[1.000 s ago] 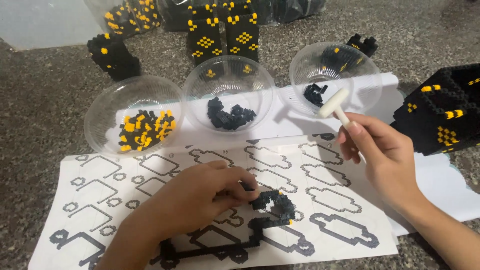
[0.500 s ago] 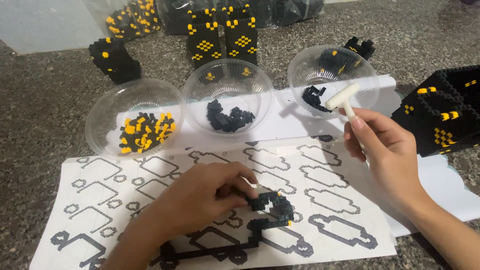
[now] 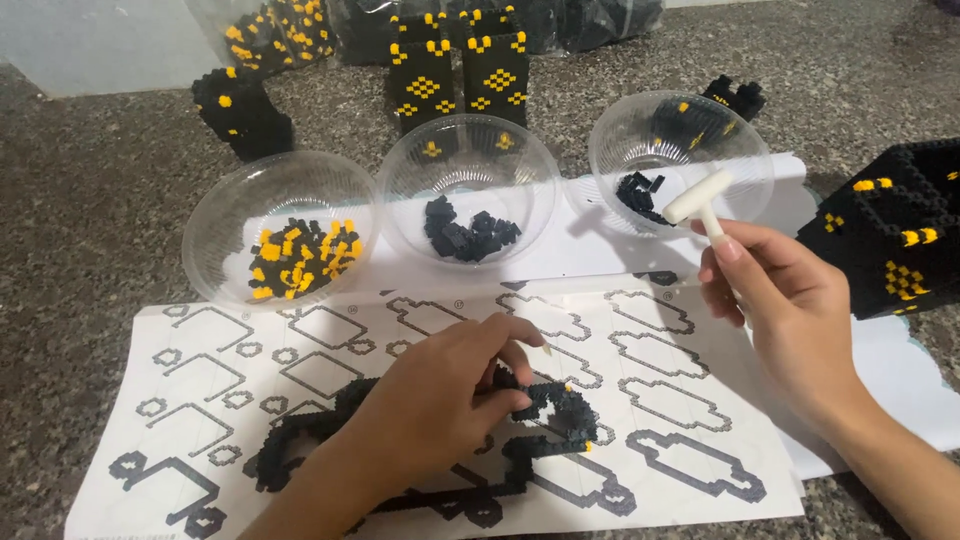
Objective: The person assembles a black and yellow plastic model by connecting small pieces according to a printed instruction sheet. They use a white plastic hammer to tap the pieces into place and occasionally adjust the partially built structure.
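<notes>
- The left hand (image 3: 440, 400) lies curled, fingers bent down on a flat black brick assembly (image 3: 545, 425), pressing it against the printed instruction sheet (image 3: 690, 400).
- The right hand (image 3: 785, 300) is closed around the stem of a small white T-shaped tool (image 3: 700, 203), raised just beside the right clear bowl (image 3: 680, 150).
- Three clear bowls stand beyond the sheet: the left bowl (image 3: 280, 235) holds black and yellow bricks, the middle bowl (image 3: 468, 190) black ones.
- A black block structure (image 3: 900, 225) with yellow dots sits at the right on the stone tabletop (image 3: 90, 200).

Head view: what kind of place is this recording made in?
Probably a home or hobby worktop for small-brick model building: a speckled stone surface, clear bowls of tiny bricks, and a printed outline sheet.
</notes>
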